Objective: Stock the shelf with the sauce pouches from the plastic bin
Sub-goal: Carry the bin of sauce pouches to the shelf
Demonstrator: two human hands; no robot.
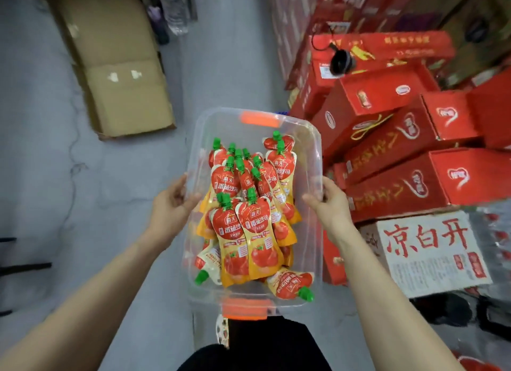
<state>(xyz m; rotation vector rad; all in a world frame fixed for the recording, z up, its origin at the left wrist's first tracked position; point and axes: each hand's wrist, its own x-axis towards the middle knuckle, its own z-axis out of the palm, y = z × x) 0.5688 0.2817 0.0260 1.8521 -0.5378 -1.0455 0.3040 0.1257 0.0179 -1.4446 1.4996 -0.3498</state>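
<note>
Sauce pouches (250, 227) in clear plastic bin (309, 138): red-and-yellow fronts, small badge "海天" near the top, big white "番茄沙司" beneath; smaller print lower down is too blurred to read. Same two lines show on a pouch near the bin's far right corner. White carton (431, 249) on the floor just right of the bin: large red "凉白开"; the fine print and red seals on it are unreadable. Red cartons (392, 155) stacked behind it: gold characters and white oval logos, too blurred to read.

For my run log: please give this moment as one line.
left hand: grips bin | right hand: grips bin | bin: carried | pouches: inside
</note>
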